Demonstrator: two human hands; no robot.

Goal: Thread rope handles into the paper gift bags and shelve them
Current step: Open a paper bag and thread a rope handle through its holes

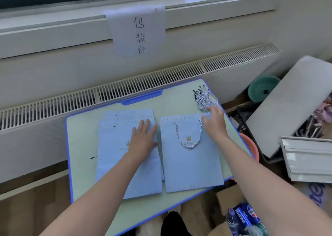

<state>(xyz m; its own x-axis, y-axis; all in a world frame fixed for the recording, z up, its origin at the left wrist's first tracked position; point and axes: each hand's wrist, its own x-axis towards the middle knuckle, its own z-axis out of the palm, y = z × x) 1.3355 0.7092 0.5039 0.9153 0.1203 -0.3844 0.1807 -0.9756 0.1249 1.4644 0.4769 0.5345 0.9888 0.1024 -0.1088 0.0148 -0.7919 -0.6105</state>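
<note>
Radiator grille point(125, 92): a long white slatted band, it crosses the frame from the left edge to the upper right, behind the table.
Table point(172, 99): a small pale green top with a blue rim, in the centre of the frame; a blue handle slot is at its far edge.
White panel point(287, 101): a big padded board, it leans at the right edge of the frame over a dark crate.
Paper sign point(138, 30): a white sheet with three black characters, it hangs in the upper centre, under the window ledge.
Stack of bags point(111, 163): light blue paper gift bags, they lie flat on the left half of the table, fanned a little at the top, with gold print partly hidden by the hand.
Single bag point(190, 167): one light blue bag, flat, just to the right of the stack; it has a gold crown and letters.
Threaded handle point(188, 146): a white twisted rope, it hangs as a loop on the front of the single bag.
Left hand point(143, 140): it lies flat with straight fingers on the top of the stack and presses it, it grips nothing.
Right hand point(215, 122): it is over the upper right corner of the single bag, fingers relaxed and spread toward the rope bundle; it holds nothing.
Rope bundle point(204, 99): loose white ropes with black tips, at the far right corner of the table, just beyond the fingertips.
Green basin point(260, 90): on the floor, right of the table.
</note>
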